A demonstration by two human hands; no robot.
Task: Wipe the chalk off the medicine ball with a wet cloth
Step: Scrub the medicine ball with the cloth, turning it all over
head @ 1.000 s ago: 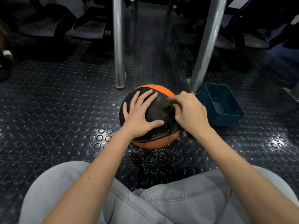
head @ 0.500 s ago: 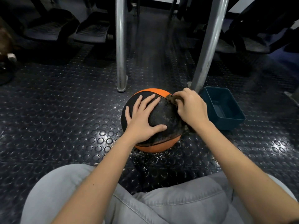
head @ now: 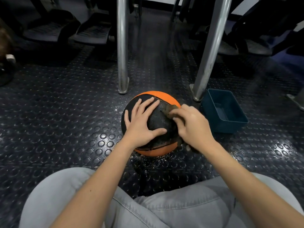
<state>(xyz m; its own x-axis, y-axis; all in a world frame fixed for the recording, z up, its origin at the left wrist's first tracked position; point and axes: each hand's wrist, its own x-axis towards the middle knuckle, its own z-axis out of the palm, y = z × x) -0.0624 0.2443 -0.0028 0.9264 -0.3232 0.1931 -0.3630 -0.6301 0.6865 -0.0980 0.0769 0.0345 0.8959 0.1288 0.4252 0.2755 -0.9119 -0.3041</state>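
— Largest item?
— Studded rubber floor [head: 57,120], beneath both hands. Then the orange-and-black medicine ball [head: 166,97], resting on it, under both hands.
— Next?
— Blue tub [head: 230,129], just right of the right hand [head: 194,125]. Left hand [head: 141,124]: fingers spread flat on the ball. Right hand: curled round a brown cloth [head: 171,109], pressed to the ball.

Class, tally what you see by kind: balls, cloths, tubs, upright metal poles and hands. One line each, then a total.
Orange-and-black rubber medicine ball: 1
Brown cloth: 1
Dark teal rectangular plastic tub: 1
Shiny metal poles: 2
Hands: 2, left hand flat on the ball, right hand gripping the cloth
Total: 7
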